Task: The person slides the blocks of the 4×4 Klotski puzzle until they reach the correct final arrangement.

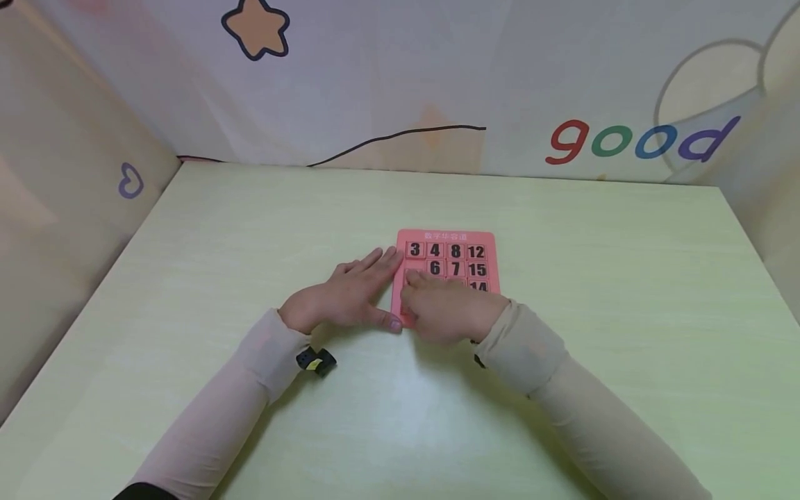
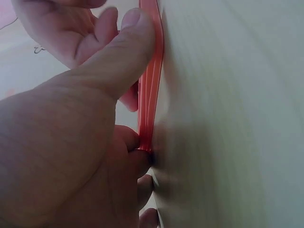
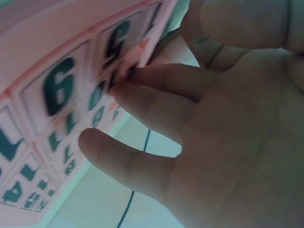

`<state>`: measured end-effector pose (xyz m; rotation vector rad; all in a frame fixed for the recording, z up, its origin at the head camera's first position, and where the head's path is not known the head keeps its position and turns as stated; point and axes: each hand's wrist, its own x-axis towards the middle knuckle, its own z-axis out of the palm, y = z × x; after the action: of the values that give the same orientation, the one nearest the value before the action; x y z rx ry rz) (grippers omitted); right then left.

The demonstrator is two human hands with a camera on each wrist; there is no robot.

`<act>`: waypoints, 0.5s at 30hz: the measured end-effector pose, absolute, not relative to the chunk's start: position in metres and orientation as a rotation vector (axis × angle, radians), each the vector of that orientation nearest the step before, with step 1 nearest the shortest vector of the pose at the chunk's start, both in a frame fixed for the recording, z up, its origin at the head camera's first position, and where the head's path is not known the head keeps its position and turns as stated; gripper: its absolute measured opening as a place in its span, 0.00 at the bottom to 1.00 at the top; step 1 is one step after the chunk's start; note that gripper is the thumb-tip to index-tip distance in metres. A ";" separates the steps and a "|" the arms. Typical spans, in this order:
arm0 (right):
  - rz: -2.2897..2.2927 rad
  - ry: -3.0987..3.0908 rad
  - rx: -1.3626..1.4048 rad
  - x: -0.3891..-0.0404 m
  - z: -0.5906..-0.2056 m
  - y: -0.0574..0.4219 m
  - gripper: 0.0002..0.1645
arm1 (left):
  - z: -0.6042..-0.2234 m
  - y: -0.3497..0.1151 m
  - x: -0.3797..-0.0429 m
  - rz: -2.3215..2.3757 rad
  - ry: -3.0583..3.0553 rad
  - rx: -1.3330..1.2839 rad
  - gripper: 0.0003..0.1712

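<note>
A pink number sliding puzzle (image 1: pixel 445 260) with black numerals on square tiles lies flat on the table. My left hand (image 1: pixel 348 297) rests at its left edge, fingers stretched along the side and thumb by the near corner. The left wrist view shows the thumb (image 2: pixel 135 40) against the puzzle's side edge (image 2: pixel 151 90). Over the lower left of the puzzle is my right hand (image 1: pixel 451 305), hiding many of the lower tiles. In the right wrist view its fingers (image 3: pixel 156 102) reach out loosely, with fingertips touching the number tiles (image 3: pixel 59 85).
The pale table (image 1: pixel 625 292) stretches out on all sides of the puzzle. A printed cloth wall (image 1: pixel 387 76) with a star and the word "good" stands along the far edge. Fabric sides flank the table. A small black-and-yellow strap piece (image 1: pixel 317 362) hangs at my left cuff.
</note>
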<state>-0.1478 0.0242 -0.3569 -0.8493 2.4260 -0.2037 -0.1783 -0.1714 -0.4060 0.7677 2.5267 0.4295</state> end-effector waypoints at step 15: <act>-0.196 2.496 -0.848 -0.158 -0.366 0.026 0.34 | -0.406 -0.171 -0.179 0.445 2.523 0.782 0.68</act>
<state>-0.1582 0.0263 -0.3664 -0.8478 2.4964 -0.1962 -0.1790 -0.1706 -0.4061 0.7821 2.5234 0.4452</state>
